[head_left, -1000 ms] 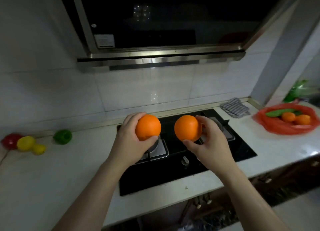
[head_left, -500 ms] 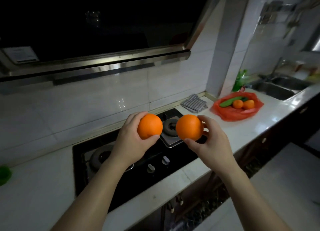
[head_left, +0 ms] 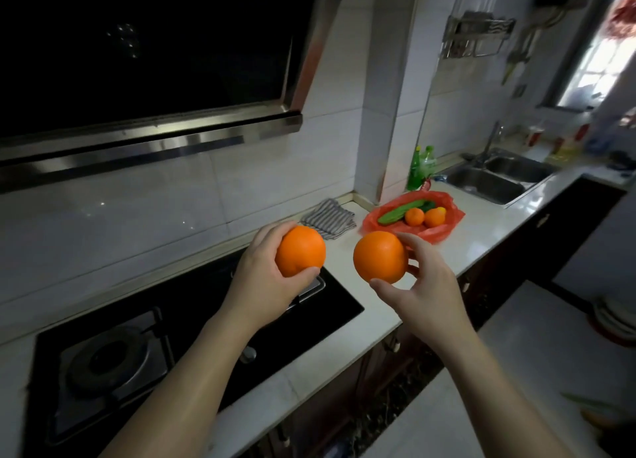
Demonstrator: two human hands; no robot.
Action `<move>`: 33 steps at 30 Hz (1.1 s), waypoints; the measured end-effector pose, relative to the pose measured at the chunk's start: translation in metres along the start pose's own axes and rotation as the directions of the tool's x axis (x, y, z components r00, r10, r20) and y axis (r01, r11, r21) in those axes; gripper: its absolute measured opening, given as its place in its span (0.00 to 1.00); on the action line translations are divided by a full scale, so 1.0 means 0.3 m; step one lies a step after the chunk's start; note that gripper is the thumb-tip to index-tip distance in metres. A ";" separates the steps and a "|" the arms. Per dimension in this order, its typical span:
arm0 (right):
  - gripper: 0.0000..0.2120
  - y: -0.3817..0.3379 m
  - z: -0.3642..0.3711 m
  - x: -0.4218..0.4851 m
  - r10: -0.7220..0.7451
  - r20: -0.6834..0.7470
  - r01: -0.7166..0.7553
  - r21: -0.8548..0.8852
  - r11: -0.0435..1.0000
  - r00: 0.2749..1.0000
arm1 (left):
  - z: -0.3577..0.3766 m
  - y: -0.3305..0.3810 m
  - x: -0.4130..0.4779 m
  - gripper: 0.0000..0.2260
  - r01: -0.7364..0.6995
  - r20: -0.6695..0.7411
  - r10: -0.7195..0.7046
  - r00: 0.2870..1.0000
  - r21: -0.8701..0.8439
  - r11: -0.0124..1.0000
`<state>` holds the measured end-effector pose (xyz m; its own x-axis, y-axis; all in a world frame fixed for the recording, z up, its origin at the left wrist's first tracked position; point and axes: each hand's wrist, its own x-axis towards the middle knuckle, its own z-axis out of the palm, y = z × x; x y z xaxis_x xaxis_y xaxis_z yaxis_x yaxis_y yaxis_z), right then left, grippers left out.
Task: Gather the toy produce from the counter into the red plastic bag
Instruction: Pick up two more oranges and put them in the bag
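Head view. The left hand (head_left: 265, 278) grips the left orange (head_left: 300, 251), a smooth, glossy toy sphere. Its fingers (head_left: 272, 232) curl over the far side and the thumb presses under the near edge. The right hand (head_left: 423, 285) holds the right orange (head_left: 380, 257) more loosely, with fingers (head_left: 409, 242) spread and only the tips and thumb touching.

Both fruits are in the air and apart, the left above the black glass hob (head_left: 192, 320), the right above the pale worktop (head_left: 481, 237).

Behind the right orange, which covers its near rim, the red plastic bag (head_left: 447, 223) lies open and crumpled on the worktop. It contains a green cucumber (head_left: 401, 211), a small orange (head_left: 414, 216) and a second small orange (head_left: 434, 217), perhaps with a yellow fruit behind, though this is too blurred to say.

A striped folded cloth (head_left: 328, 218) lies between hob and bag. A steel sink (head_left: 499, 179) and a green bottle (head_left: 414, 168) stand farther right.
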<state>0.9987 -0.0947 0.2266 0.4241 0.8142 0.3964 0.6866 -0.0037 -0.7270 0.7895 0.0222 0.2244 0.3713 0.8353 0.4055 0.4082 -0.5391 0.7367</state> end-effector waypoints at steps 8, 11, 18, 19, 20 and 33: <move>0.38 0.170 -0.059 0.185 0.018 -0.076 -0.025 -0.082 0.996 0.997 | 0.232 -0.006 0.244 0.33 -0.046 0.051 0.048 0.998 -0.032 0.998; 0.38 0.235 -0.074 0.254 0.042 -0.107 -0.053 -0.101 0.993 0.993 | 0.327 -0.020 0.351 0.32 -0.075 0.074 0.079 0.994 -0.052 0.996; 0.37 0.374 -0.128 0.394 0.115 -0.162 -0.131 -0.098 0.986 0.980 | 0.507 -0.001 0.553 0.32 -0.131 0.156 0.140 0.978 -0.070 0.989; 0.38 0.396 -0.138 0.414 0.119 -0.165 -0.136 -0.097 0.986 0.979 | 0.533 0.006 0.577 0.32 -0.134 0.156 0.144 0.977 -0.072 0.988; 0.38 0.420 -0.149 0.434 0.124 -0.168 -0.142 -0.097 0.985 0.978 | 0.561 0.014 0.600 0.32 -0.134 0.155 0.144 0.977 -0.073 0.988; 0.37 0.832 -0.437 0.750 0.083 -0.068 -0.087 -0.053 0.995 0.994 | 1.003 0.230 0.793 0.34 -0.050 0.088 0.047 0.995 0.028 0.998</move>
<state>1.3427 0.0115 0.2079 0.5190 0.7698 0.3715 0.6776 -0.1055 -0.7278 1.1569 0.1510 0.2089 0.4621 0.7963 0.3904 0.4123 -0.5827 0.7003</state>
